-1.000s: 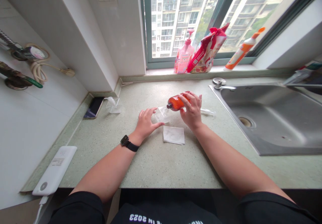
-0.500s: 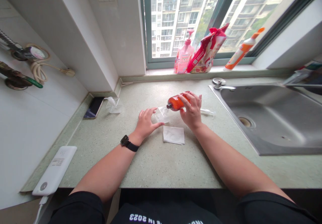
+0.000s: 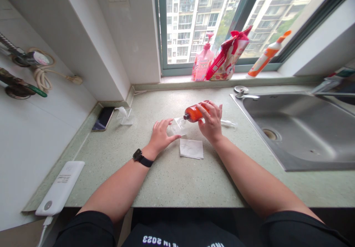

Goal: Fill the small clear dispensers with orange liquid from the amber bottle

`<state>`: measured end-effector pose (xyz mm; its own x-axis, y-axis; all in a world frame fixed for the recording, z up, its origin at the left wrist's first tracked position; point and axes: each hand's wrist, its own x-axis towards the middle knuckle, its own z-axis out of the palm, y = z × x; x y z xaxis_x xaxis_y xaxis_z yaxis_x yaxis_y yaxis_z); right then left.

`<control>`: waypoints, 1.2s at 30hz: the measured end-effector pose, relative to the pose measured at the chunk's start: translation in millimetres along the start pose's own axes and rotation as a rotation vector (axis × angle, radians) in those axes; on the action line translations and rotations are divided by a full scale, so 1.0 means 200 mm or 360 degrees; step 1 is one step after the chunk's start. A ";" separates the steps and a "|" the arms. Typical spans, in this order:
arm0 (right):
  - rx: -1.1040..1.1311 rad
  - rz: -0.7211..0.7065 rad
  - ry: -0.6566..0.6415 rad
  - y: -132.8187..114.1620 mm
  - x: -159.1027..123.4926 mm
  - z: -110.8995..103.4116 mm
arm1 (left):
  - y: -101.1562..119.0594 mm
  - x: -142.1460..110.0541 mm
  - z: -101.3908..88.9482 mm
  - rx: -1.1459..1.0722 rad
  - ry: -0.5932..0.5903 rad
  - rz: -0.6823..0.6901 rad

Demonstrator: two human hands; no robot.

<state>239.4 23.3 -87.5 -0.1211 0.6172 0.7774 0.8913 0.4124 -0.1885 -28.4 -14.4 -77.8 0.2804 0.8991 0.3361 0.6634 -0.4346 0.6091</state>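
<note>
My right hand is wrapped round an orange-red bottle. The bottle lies tilted in the air, its dark uncapped neck pointing left above a clear plastic container. My left hand curves round that container's left side, thumb in front and fingers behind; its exact shape is hard to make out. A folded white tissue lies on the counter just in front of it. Behind my right hand rests a white and clear pump top, partly hidden by the hand.
On the left are a phone, a clear piece with a white nozzle and a white power bank with a cable. A steel sink lies right. A pink pump bottle, a red bag and an orange-white bottle line the windowsill.
</note>
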 end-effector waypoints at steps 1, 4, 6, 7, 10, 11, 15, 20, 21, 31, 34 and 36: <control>-0.0006 -0.0001 0.0000 0.00 0.00 0.00 | 0.00 0.00 0.00 0.0001 0.0000 0.0000; -0.0034 -0.0002 -0.0008 0.00 0.00 0.00 | 0.00 0.00 0.00 0.0003 0.0003 0.0002; -0.0046 -0.0006 -0.0006 0.00 0.00 0.00 | -0.01 0.00 0.00 0.0001 0.0006 0.0003; -0.0046 -0.0010 0.0001 0.00 0.00 0.00 | -0.01 0.00 0.00 -0.0001 0.0007 0.0002; -0.0039 -0.0016 0.0013 0.00 0.00 0.00 | 0.00 0.00 0.00 -0.0006 0.0001 -0.0004; -0.0040 -0.0009 0.0009 0.00 0.00 0.00 | 0.00 0.00 0.00 -0.0008 -0.0001 -0.0005; -0.0030 0.0022 -0.0021 0.00 0.00 0.00 | 0.00 0.00 0.00 -0.0013 -0.0002 -0.0004; -0.0004 0.0005 -0.0002 0.00 0.00 0.00 | 0.00 0.00 0.00 -0.0011 -0.0003 -0.0010; 0.0001 -0.0003 0.0008 0.00 0.00 0.00 | 0.00 0.00 0.00 -0.0014 -0.0001 -0.0010; -0.0003 0.0002 -0.0011 0.01 0.00 0.00 | 0.00 0.00 0.00 -0.0012 0.0008 0.0003; -0.0010 -0.0010 -0.0002 0.01 0.00 0.00 | -0.01 0.00 0.00 -0.0005 0.0014 0.0008; -0.0006 -0.0021 0.0009 0.01 0.00 0.00 | 0.00 0.00 0.00 0.0002 0.0012 0.0012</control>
<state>240.3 23.7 -88.0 -0.1303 0.6078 0.7833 0.8913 0.4178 -0.1760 -28.7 -14.3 -78.9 0.2801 0.8954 0.3460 0.6623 -0.4412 0.6056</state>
